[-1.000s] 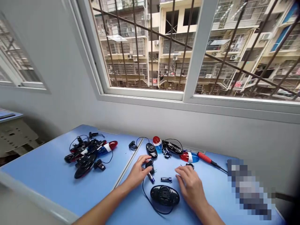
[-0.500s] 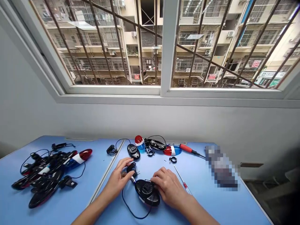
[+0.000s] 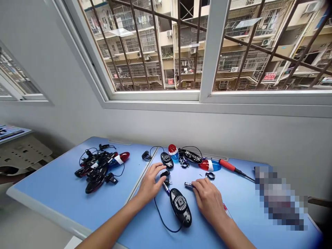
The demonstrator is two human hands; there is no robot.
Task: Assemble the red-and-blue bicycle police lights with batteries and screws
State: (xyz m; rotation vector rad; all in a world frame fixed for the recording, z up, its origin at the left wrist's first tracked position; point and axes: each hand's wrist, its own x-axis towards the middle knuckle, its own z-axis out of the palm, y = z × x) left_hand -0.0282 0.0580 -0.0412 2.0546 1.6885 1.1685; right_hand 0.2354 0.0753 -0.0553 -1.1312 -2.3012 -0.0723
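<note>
1. Black oval housing (image 3: 181, 206) lying near on the blue table (image 3: 64, 193), between both hands.
2. Left hand (image 3: 151, 182) resting loosely open, touching a small black clip (image 3: 164, 177).
3. Right hand (image 3: 209, 197) pinching a battery (image 3: 188, 185).

Both forearms are bare and reach forward from the lower edge, coming closer to each other at the hands. The left hand (image 3: 151, 182) lies palm down with fingers loosely spread. The right hand (image 3: 209, 199) is also palm down, its fingers curled and pointing to the left.

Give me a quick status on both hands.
Left hand on small black clip. Right hand fingers at battery. Black oval housing lies between, untouched.
</note>
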